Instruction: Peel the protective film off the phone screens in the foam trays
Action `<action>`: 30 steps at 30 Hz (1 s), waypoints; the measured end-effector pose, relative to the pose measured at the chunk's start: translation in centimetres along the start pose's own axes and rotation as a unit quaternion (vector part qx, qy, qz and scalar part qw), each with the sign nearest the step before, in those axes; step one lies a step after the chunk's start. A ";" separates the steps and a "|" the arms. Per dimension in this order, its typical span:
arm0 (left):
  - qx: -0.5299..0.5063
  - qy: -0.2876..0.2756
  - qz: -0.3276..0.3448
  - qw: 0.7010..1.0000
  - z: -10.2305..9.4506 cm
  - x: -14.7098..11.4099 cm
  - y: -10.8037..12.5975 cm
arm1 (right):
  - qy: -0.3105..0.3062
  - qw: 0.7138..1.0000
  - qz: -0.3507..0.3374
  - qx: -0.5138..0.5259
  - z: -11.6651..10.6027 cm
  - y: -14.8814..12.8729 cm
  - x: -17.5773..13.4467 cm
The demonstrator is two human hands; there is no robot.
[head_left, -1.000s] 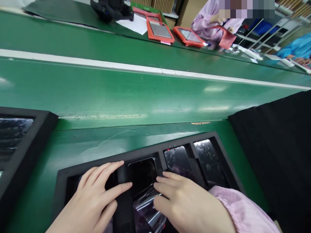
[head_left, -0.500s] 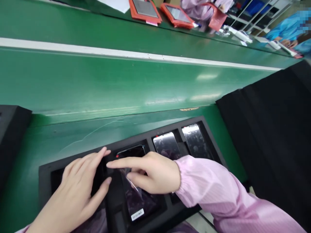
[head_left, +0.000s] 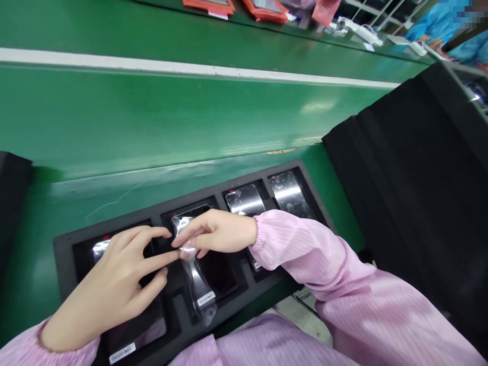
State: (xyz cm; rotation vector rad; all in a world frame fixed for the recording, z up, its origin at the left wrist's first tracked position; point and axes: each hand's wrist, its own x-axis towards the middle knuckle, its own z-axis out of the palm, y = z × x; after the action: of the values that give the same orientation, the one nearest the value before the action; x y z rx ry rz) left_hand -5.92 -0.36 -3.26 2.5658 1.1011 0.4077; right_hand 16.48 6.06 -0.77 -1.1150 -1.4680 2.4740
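A black foam tray holds several phone screens in separate slots. Over the second screen from the left, a clear protective film is partly lifted and creased, with a white label at its lower end. My right hand pinches this film near its upper part. My left hand hovers over the leftmost screen with fingers apart, its index fingertip touching the film beside my right fingers. The third screen and the fourth screen lie flat, the third partly hidden by my right arm.
Stacked black foam trays rise at the right. Another black foam block sits at the left edge. Beyond the green bench's white strip lie orange-red trays. A person in blue is at the far right.
My right hand has gone from pointing over the screen to pinching its film, which is now lifted and bunched. My left index finger has reached over to it. The view has shifted.
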 end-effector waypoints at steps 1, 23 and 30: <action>0.003 -0.008 -0.005 1.000 0.1 0.0 0.0 | -0.006 1.000 0.005 0.012 0.0 0.0 0.0; 0.026 -0.017 -0.027 0.999 -0.1 0.0 0.5 | 0.275 0.851 -0.258 -0.366 -2.6 -1.0 -1.2; 0.095 0.011 -0.092 0.991 1.2 0.1 -0.7 | 0.462 0.693 -0.157 -0.530 -8.7 -2.5 -2.5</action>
State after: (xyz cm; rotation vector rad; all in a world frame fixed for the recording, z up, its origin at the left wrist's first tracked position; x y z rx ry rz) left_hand -5.85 -0.08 -4.58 2.5938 1.4333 0.2984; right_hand 22.81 12.89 0.06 -1.5898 -2.2647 0.3748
